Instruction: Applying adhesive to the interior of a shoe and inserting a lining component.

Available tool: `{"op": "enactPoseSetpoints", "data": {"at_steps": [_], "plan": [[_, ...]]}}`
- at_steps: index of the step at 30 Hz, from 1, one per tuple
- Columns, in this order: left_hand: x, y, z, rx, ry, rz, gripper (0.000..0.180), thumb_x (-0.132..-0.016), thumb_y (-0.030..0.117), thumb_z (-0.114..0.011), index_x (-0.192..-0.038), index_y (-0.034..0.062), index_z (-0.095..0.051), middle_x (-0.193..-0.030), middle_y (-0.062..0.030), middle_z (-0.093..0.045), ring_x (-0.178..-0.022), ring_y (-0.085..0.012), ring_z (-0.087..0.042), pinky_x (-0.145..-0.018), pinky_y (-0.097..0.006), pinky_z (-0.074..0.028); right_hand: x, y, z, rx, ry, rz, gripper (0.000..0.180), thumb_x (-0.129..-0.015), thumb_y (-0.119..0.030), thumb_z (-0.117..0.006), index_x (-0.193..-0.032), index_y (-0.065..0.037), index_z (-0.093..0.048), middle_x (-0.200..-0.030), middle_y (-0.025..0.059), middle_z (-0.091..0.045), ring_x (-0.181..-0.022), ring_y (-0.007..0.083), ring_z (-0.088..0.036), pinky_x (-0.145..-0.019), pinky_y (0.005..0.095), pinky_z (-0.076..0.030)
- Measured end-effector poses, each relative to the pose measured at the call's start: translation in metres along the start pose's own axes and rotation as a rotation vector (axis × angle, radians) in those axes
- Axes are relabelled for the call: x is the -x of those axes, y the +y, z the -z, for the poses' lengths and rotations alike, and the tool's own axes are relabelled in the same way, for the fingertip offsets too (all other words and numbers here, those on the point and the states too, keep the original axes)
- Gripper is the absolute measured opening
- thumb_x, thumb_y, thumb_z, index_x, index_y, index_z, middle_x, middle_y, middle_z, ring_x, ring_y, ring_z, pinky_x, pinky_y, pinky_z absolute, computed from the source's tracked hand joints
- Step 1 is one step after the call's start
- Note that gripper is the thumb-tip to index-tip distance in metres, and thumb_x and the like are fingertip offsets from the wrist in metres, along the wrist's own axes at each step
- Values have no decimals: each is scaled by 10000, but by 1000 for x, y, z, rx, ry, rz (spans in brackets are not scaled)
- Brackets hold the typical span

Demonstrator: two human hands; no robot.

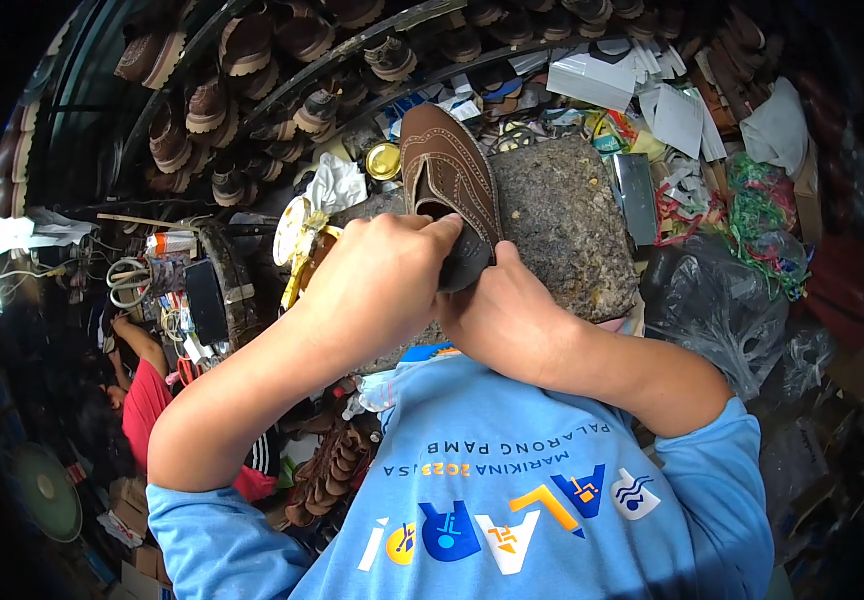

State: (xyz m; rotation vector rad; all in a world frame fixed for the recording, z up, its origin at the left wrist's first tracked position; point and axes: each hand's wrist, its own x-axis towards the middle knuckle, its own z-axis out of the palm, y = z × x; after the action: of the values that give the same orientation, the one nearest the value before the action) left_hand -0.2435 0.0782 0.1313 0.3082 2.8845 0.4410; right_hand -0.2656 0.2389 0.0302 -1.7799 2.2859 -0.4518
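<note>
A brown brogue shoe [449, 150] with pale stitching and punched holes points its toe away from me, over a rough grey stone block [567, 220]. My left hand [387, 275] is closed at the shoe's opening, its fingers bent over the left edge and into the dark inside. Around the heel end on the right side, my right hand [512, 315] is closed, with a digit along the back rim. Both hands meet close together at the heel. The undersides of the fingers and the shoe's sole are hidden.
Racks of shoes [207, 105] rise at the far left. Left of the block are a round yellow tin [383, 160] and a ribbon-wrapped container [302, 240]. Black plastic bags [722, 300] and green netting [760, 200] lie right. Another person in a red shirt [147, 410] is at left.
</note>
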Motion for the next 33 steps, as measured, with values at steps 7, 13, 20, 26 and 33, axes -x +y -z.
{"op": "enactPoseSetpoints", "data": {"at_steps": [7,13,20,26,33], "plan": [[-11,0,-15,-149,-120,101,216,-732,57,-701,-924,-7,-626,-757,-188,-710,-754,-364,-727,-708,-459,-582,-4,1,15,39,-97,23,90,-831,-177,-655,-845,-154,-741,-756,2,-704,-702,207,-682,-709,456,-425],[-8,-12,-24,-460,-13,-47,147,-732,132,-693,-833,45,-631,-673,-104,-693,-773,-266,-700,-685,-377,-559,-6,2,18,53,-78,5,91,-832,-168,-645,-835,-144,-733,-751,27,-690,-730,217,-687,-713,444,-447],[-25,-25,-9,-491,-380,-57,222,-745,161,-683,-957,121,-735,-812,-98,-743,-871,-288,-696,-730,-400,-579,-6,3,14,53,-58,6,160,-857,-153,-624,-992,-79,-664,-735,57,-685,-654,249,-696,-713,476,-457],[-28,-24,-32,-336,-221,116,235,-773,102,-670,-1002,94,-725,-812,-141,-731,-846,-366,-729,-743,-472,-583,-7,1,18,68,-87,25,128,-873,-141,-608,-975,-83,-657,-734,59,-699,-662,242,-710,-718,470,-463],[-26,-29,16,449,207,281,201,-757,74,-845,-921,-1,-754,-768,-163,-726,-719,-188,-728,-636,-337,-563,-5,0,18,22,-11,-3,95,-882,-139,-600,-942,-77,-639,-739,75,-700,-680,252,-710,-739,464,-464]]}}
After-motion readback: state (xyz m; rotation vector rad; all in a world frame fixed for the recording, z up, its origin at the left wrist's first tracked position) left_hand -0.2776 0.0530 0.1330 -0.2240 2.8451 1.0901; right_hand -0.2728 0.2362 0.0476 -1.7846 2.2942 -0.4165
